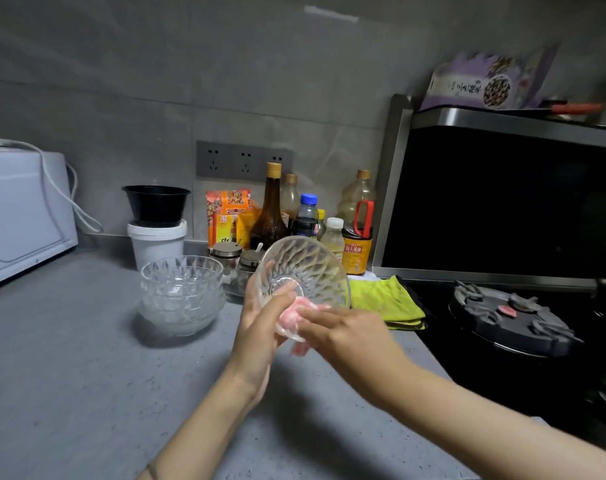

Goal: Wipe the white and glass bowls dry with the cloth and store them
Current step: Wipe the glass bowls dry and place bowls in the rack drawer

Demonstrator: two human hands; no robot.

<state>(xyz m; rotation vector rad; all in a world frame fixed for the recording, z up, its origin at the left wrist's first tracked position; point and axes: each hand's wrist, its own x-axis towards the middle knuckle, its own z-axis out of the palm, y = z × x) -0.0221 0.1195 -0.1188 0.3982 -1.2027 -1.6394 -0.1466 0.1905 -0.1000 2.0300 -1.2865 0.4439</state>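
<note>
1. Head view: clear, faceted glass bowl (308, 268), tipped on edge above grey counter (69, 358).
2. Gripped at rim by left hand (256, 323), fingers curled.
3. Pink cloth (289, 315) pressed inside, pinched by right hand (343, 332).

We record two hands in view, the left hand (256, 317) and the right hand (336, 327), both bare. We note the left forearm (208, 420) and the right forearm (485, 410) bare along all of their visible length. We find one worn item, a thin dark band (152, 472) across the left forearm at the bottom edge; we cannot tell its material. The right fingertips are blurred, so finer detail there goes unassessed.
</note>
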